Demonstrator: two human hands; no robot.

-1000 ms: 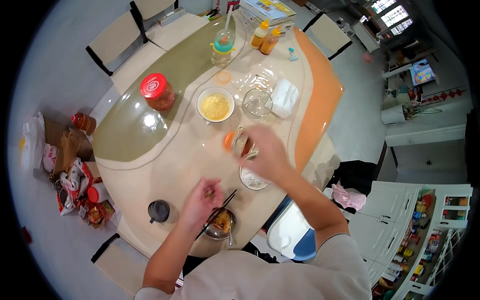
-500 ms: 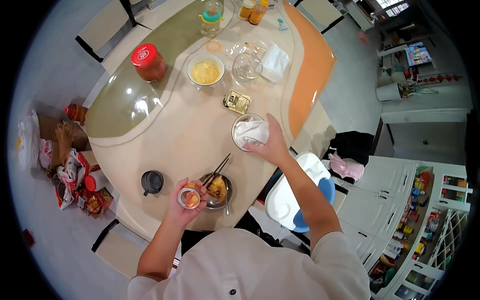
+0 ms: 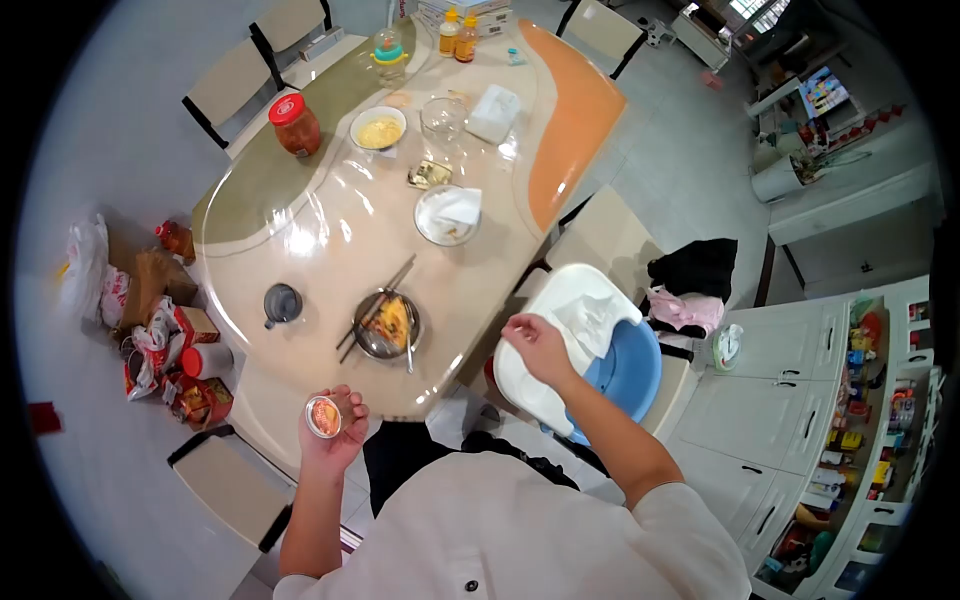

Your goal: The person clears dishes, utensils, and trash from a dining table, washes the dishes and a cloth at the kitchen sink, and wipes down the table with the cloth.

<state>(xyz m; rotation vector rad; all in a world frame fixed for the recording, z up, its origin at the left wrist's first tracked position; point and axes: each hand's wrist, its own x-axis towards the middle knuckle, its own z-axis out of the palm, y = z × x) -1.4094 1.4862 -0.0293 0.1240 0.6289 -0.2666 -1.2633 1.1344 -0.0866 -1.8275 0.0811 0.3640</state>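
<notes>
The person's left hand [image 3: 336, 442] holds a small jar [image 3: 324, 416] off the table's near edge, its fingers closed around the side; the round end facing up shows orange and red inside a pale rim, and no lettering on it can be read. The right hand [image 3: 543, 352] is over the white tray [image 3: 530, 385] of a blue-seated high chair, its fingers curled narrow; whether they hold anything cannot be told. Beside it on the tray lies a crumpled white tissue [image 3: 592, 322]. On the table [image 3: 330, 255], nearest the person, a steel bowl [image 3: 412, 345] carries yellow and brown food, with chopsticks [image 3: 348, 345] and a spoon [image 3: 409, 358] resting in it; a dark cup [image 3: 283, 303] stands to its left. Farther back, a bowl [image 3: 428, 232] has white tissue in it, and just behind that lies a gold-coloured packet [image 3: 430, 175]. A bowl of yellow food [image 3: 378, 131] sits near a clear glass bowl [image 3: 443, 118]. The big jar [image 3: 296, 130] wears a red lid [image 3: 286, 109] with white print too small to read. Two yellow-capped bottles [image 3: 457, 40] bear labels, also illegible, close to a printed box [image 3: 480, 17] whose words are unreadable.
</notes>
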